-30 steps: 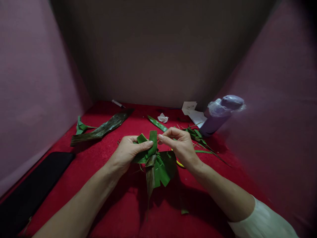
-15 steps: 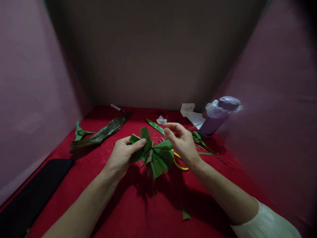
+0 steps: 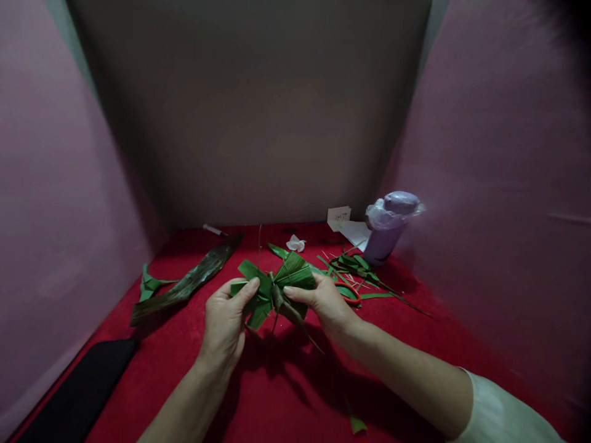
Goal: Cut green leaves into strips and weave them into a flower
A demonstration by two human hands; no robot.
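A folded green leaf piece (image 3: 276, 284) with several fanned flaps and a brownish stem hangs between my two hands, above the red cloth (image 3: 295, 381). My left hand (image 3: 227, 320) pinches its left flaps with thumb and fingers. My right hand (image 3: 321, 299) grips the right side, thumb pressed near the middle. Both hands are closed on it. The stem tips point down toward the cloth.
A long dark leaf (image 3: 184, 285) lies at left beside a small green scrap (image 3: 148, 285). Leaf trimmings (image 3: 353, 266), scissors with a red handle (image 3: 347, 294), a purple bottle (image 3: 386, 226), papers (image 3: 345, 223), a white tissue (image 3: 295, 243) and a pen (image 3: 214, 230) lie behind. A black slab (image 3: 78, 394) sits front left.
The right hand left the upper flap and took hold of the right side of the leaf piece. The piece has turned, flaps fanning upward. The view tilted up.
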